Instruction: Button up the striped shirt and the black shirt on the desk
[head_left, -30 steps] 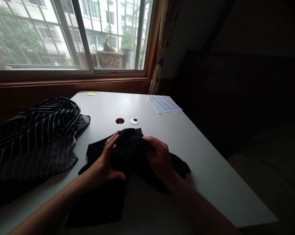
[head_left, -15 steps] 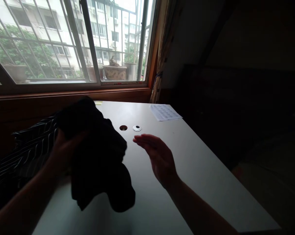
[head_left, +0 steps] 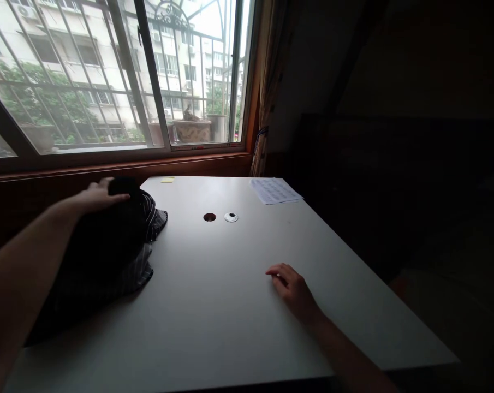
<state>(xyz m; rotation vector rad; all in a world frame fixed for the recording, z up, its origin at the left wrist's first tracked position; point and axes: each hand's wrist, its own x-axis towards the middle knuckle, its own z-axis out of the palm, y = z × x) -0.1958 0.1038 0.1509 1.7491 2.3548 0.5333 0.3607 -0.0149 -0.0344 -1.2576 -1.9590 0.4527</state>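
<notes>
My left hand (head_left: 101, 194) reaches out to the left and grips a black garment (head_left: 103, 229), thumb and fingers around its top fold. The garment lies on a dark striped garment (head_left: 142, 262) heaped at the left of the white table (head_left: 230, 305). My right hand (head_left: 291, 285) rests palm down on the table at the right, fingers loosely bent and apart, holding nothing.
A round cable hole (head_left: 209, 217) and its loose cap (head_left: 231, 217) sit at the table's middle back. A printed sheet (head_left: 274, 190) lies at the back right corner, a yellow note (head_left: 167, 179) at the back. A barred window (head_left: 107, 82) runs behind the table.
Both hands were on the black garment at the table's middle. My left hand lifted it and carried it left onto the striped heap. My right hand let go and dropped to the table.
</notes>
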